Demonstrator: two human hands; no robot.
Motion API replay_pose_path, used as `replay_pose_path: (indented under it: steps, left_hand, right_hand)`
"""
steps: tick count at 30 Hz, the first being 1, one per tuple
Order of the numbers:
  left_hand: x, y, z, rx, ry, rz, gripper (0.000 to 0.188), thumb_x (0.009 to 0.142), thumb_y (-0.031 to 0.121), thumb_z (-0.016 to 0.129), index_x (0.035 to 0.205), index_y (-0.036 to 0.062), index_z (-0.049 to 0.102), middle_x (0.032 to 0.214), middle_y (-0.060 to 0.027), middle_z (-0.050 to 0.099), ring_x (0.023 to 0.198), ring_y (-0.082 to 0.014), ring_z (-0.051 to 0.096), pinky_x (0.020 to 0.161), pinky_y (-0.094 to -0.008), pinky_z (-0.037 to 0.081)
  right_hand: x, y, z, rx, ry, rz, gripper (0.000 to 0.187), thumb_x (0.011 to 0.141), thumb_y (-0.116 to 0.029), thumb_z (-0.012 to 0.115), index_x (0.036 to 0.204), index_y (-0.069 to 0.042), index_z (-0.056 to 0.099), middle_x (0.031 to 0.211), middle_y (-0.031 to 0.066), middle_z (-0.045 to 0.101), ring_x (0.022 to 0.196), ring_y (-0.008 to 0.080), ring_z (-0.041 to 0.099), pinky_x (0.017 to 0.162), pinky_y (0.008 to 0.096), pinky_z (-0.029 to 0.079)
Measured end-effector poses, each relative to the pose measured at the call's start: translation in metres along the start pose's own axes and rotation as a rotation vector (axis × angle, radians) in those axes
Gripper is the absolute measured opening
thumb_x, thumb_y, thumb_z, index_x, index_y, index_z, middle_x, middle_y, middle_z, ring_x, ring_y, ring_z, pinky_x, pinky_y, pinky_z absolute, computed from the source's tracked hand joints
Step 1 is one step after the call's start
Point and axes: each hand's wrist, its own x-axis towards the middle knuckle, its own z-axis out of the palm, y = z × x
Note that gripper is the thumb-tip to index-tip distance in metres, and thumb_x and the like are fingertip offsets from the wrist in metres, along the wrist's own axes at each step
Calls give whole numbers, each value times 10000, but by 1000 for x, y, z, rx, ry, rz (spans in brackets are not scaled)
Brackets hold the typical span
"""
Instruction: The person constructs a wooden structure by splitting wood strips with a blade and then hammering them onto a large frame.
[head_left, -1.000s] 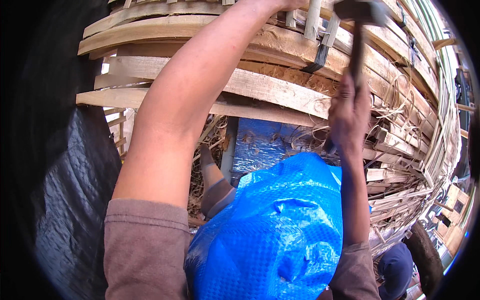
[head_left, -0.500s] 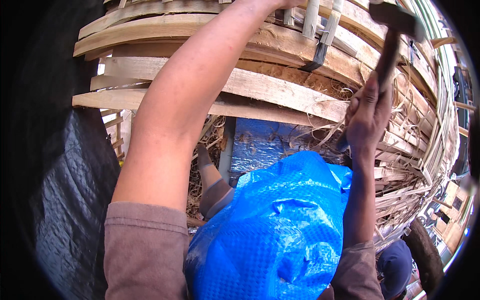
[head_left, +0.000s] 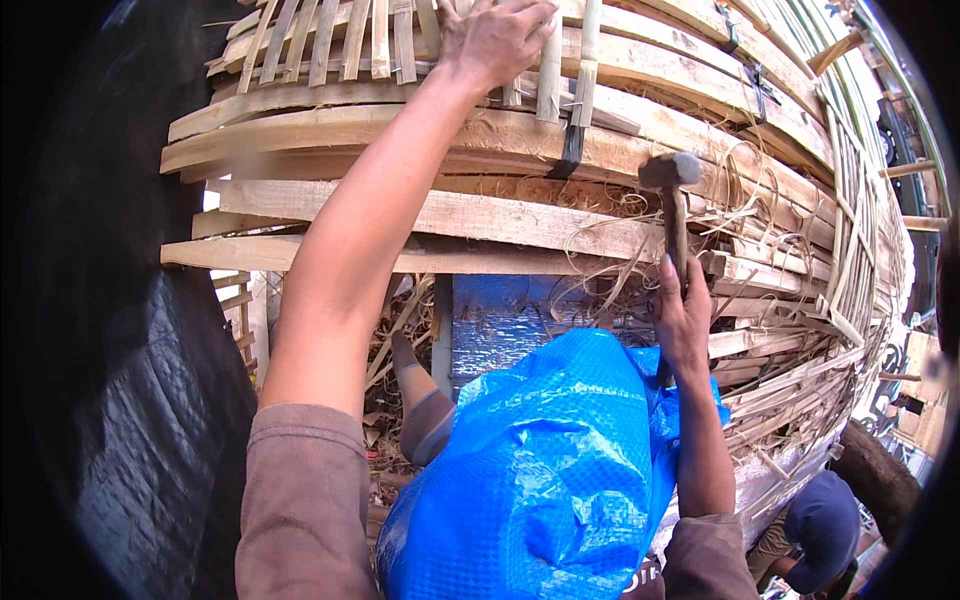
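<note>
At the top edge my left hand point(head_left: 492, 42) lies over the wooden slats point(head_left: 380, 42) with its fingers bent. Whatever is under its fingers is hidden. My right hand point(head_left: 684, 318) is wrapped round the wooden handle of a hammer point(head_left: 672, 170), whose metal head points up in front of the stacked boards. The hammer head looks apart from the wood. Long pale boards point(head_left: 500, 212) run across below my left hand. Short split strips point(head_left: 550, 80) stand crosswise on them, one bound with black tape point(head_left: 569, 150).
Blue woven plastic sheeting point(head_left: 530, 470) bulges between my arms. Black sheeting point(head_left: 160, 420) hangs at the left. Curled wood shavings point(head_left: 630, 270) cling to the boards. A person in a dark blue cap point(head_left: 822, 525) is low at the right, near a dark log point(head_left: 875, 465).
My right hand has brought the hammer down and leftward from its raised position. My view has shifted, so my left hand and the row of slats now show at the top.
</note>
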Motion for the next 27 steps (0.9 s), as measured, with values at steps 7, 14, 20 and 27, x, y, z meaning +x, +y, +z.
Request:
replay_pose_path:
  steps: [7,14,20,27]
  left_hand:
    - [-45,34,-23,71,-128,-61,336,945,337,608,1277,291,630,1425,16,536,1377,-303,438,1118,-707,220]
    - [-189,73,-99,26,-151,-185,321,869,144,654,1189,151,676,1386,-91,522,1342,-337,424,1144,-465,308]
    - [-411,152,-112,-96,-443,-354,356,859,284,713,1206,215,672,1326,-50,578,1268,-276,512,1104,-491,347]
    - [-408,162,-105,-183,-669,-377,294,936,333,618,1198,218,689,1308,4,632,1202,-209,566,1095,-427,305]
  right_hand:
    - [-32,46,15,64,61,-7,310,979,-272,634,1096,2,549,730,120,643,649,168,601,604,352,481]
    - [-23,47,7,-25,32,-55,273,929,-185,663,1091,-1,542,811,226,681,752,386,686,659,430,512]
    - [-28,62,1,-4,-14,-95,305,888,-188,681,1098,-13,545,912,275,676,891,445,675,747,464,517]
    - [-50,87,-7,86,-103,-24,310,881,-141,685,1129,19,589,899,121,669,814,170,587,777,348,502]
